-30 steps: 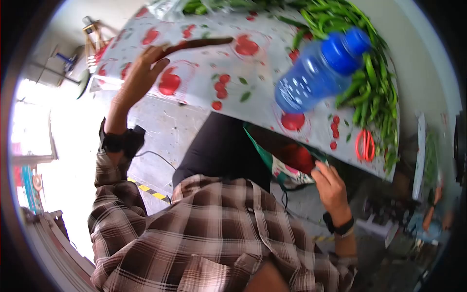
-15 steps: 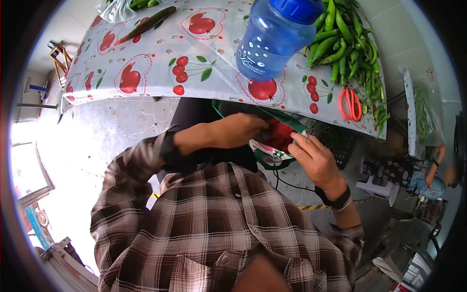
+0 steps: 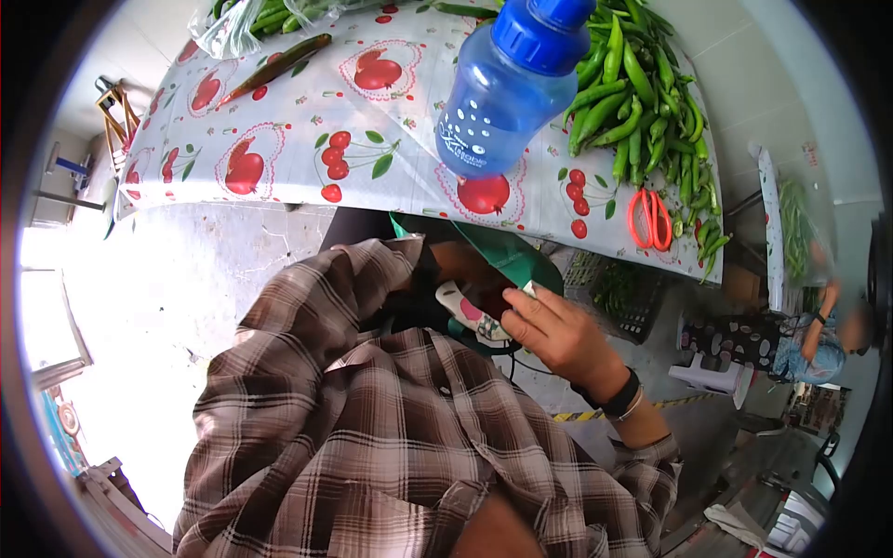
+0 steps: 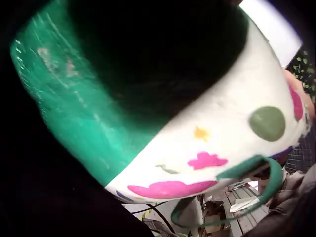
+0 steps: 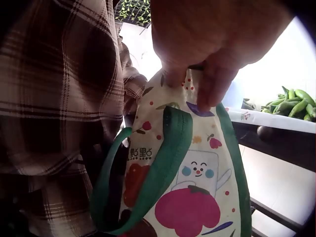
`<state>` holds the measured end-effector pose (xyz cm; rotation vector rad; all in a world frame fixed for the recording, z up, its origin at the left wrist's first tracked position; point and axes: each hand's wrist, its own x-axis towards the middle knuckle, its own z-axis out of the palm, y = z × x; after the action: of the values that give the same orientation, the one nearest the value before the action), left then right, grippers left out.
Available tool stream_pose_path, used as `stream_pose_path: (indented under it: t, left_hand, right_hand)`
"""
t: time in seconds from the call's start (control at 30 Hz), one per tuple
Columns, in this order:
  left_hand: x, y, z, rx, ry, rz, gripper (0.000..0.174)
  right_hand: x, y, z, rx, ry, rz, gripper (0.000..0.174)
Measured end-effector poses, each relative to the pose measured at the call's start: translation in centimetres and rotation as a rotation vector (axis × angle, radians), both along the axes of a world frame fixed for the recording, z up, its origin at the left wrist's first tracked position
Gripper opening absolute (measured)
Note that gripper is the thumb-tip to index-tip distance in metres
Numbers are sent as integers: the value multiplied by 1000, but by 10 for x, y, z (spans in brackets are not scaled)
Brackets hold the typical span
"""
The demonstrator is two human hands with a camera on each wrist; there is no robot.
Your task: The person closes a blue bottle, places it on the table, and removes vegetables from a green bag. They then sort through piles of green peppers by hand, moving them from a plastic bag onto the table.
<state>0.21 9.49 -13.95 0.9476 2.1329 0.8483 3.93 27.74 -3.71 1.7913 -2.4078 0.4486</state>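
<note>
A white bag point(image 3: 484, 321) with green sides, green handles and printed shapes hangs beside the table edge. My right hand point(image 3: 563, 330) pinches its upper rim between thumb and fingers; in the right wrist view that hand point(image 5: 217, 39) grips the top of the patterned bag point(image 5: 197, 197). My left hand point(image 3: 458, 262) reaches into the bag's mouth, dim and mostly hidden, so its fingers cannot be seen. The left wrist view looks into the dark opening of the bag point(image 4: 227, 128), between a green side and a white side.
On the patterned tablecloth point(image 3: 298, 102) are a blue bottle point(image 3: 507, 88), a pile of green peppers point(image 3: 642, 102), red-handled scissors point(image 3: 648, 221), a long brownish-green pepper point(image 3: 279, 67) and a plastic bag of peppers point(image 3: 233, 28). A dark crate point(image 3: 642, 307) stands below; another person point(image 3: 809, 353) is at right.
The long pepper, earlier in my left hand, lies on the table. My left hand has come down to the bag and gone deeper inside. My right hand still holds the rim, now further left.
</note>
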Motion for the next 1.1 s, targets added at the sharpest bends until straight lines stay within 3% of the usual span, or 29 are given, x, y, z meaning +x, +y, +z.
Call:
stream_pose_path:
  t: [0.73, 1.1]
  left_hand:
    - [8, 42, -13, 3, 249, -90, 24]
    - [3, 23, -27, -36, 368, -2, 21]
  right_hand:
    - [13, 32, -16, 35, -164, -141, 23]
    - [10, 74, -49, 120, -243, -330, 22]
